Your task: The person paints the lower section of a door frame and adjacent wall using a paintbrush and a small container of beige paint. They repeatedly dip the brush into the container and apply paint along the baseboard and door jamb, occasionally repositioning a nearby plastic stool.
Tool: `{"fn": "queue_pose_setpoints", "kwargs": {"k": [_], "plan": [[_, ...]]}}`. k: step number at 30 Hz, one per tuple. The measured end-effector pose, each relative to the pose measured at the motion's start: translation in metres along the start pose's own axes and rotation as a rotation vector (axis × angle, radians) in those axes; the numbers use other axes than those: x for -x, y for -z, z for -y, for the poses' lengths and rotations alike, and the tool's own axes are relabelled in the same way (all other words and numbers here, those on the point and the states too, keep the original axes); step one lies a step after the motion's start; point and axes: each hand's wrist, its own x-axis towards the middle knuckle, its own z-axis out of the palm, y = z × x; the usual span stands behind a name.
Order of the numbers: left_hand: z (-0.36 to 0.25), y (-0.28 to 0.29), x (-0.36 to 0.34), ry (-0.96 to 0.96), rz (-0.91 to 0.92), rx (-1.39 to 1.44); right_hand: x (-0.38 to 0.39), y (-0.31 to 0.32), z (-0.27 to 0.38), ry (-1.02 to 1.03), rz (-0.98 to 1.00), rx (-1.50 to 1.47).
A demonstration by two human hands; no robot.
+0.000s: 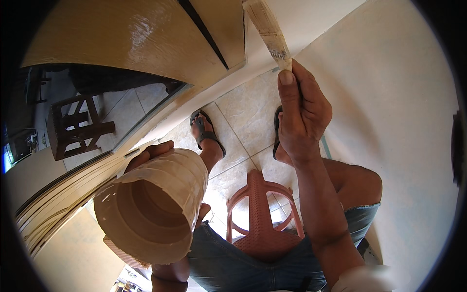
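My left hand [154, 152] grips a pale, paint-smeared plastic container [177, 173] at lower left, tilted so its inside shows; part of that hand is behind it. My right hand [304, 109] is closed on a pale, worn paintbrush [266, 30], thumb along it, held up at top centre. The brush's upper end overlaps the white wall [311, 17] in the picture; whether it touches cannot be told. Left of the brush is a yellowish wooden panel [131, 36] with a dark narrow gap.
A red plastic stool [255, 207] is below me, between my legs. My sandalled feet [206, 131] rest on tiled floor [236, 121]. A pale wall [408, 146] rises at right. At left, a dark mirror-like panel [126, 107] shows a dark stool, above layered pale mouldings [58, 199].
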Motion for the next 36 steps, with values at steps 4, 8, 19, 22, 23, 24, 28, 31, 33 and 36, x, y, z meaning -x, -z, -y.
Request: {"fn": "queue_pose_setpoints", "kwargs": {"k": [4,8,19,22,23,24,28,31,33,36], "plan": [[0.010,-0.002,0.001,-0.004,0.019,-0.001,0.003,0.004,-0.005,-0.010,-0.002,0.031],[0.000,0.002,-0.001,0.026,0.022,-0.067,0.003,-0.001,-0.006,-0.009,-0.007,-0.001],[0.003,0.001,0.000,0.024,0.012,-0.054,0.009,0.000,-0.006,-0.114,0.005,0.020],[0.005,0.002,0.000,0.003,0.021,-0.062,0.010,-0.001,-0.003,-0.160,0.022,0.045],[0.005,0.001,0.000,-0.002,0.023,-0.052,0.011,-0.001,-0.004,-0.171,0.024,0.042],[0.006,0.000,0.000,-0.008,0.024,-0.043,0.012,-0.001,-0.005,-0.181,0.025,0.040],[0.018,0.009,0.005,-0.031,0.035,-0.050,0.013,-0.002,-0.009,-0.156,0.013,0.018],[0.011,-0.002,0.004,0.026,-0.026,-0.086,0.016,-0.002,-0.013,-0.166,0.017,0.009],[0.005,-0.006,0.001,0.042,-0.034,-0.065,0.017,-0.003,-0.018,-0.158,0.020,-0.007],[0.003,-0.005,-0.001,0.037,-0.015,-0.030,0.018,-0.004,-0.018,-0.169,0.020,0.002]]}}
